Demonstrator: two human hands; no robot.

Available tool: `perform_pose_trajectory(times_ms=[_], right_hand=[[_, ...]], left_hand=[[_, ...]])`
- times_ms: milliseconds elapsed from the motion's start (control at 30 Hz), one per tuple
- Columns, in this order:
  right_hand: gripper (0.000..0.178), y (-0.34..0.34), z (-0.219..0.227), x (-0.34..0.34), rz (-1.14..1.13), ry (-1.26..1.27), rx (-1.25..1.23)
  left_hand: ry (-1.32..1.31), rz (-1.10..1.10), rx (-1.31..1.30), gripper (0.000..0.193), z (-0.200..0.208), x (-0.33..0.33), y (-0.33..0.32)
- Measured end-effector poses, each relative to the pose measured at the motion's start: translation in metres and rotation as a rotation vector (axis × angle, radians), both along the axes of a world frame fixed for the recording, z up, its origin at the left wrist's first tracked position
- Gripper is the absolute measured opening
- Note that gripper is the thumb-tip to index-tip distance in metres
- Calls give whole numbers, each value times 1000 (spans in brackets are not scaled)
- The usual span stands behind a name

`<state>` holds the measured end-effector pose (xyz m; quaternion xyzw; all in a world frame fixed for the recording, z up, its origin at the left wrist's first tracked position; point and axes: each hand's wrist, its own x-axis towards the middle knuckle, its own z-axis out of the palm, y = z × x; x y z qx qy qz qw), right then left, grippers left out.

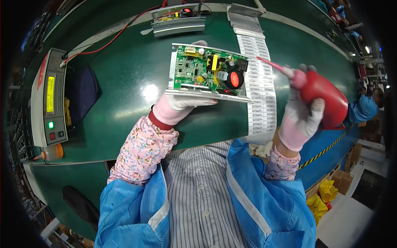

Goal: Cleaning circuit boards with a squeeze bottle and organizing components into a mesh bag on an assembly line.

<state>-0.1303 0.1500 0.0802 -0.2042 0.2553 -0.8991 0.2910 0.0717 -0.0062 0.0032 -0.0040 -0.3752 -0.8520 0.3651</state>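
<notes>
Two holds: left gloved grip (182, 102) around metal-framed circuit board (191, 69), right gloved grip (301, 112) around bulbous red bottle (326, 96)

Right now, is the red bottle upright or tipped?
Tipped: the red bottle has its pink nozzle pointing sideways, toward the circuit board.

In the middle, the circuit board (209, 69) is in the left hand (182, 103), above the table (124, 80). Behind this board, at the far side of the table, there is a second board unit (178, 27). To the right, the strip of labels (261, 93) runs from a bracket (245, 18) at the far side toward the near edge. Further right is the right hand (301, 120) with the squeeze bottle (324, 97), whose tip points left, near the board's right end. At far left stands the meter (50, 99); a small bottle (53, 152) is before it, a cloth (86, 95) on its right.
</notes>
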Motion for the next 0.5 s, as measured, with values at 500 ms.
perform_pose_trajectory(times_ms=[500], right_hand=[[74, -8, -26, -5, -260, 512, 238]], left_hand=[[-163, -19, 82, 100, 2, 4, 5]])
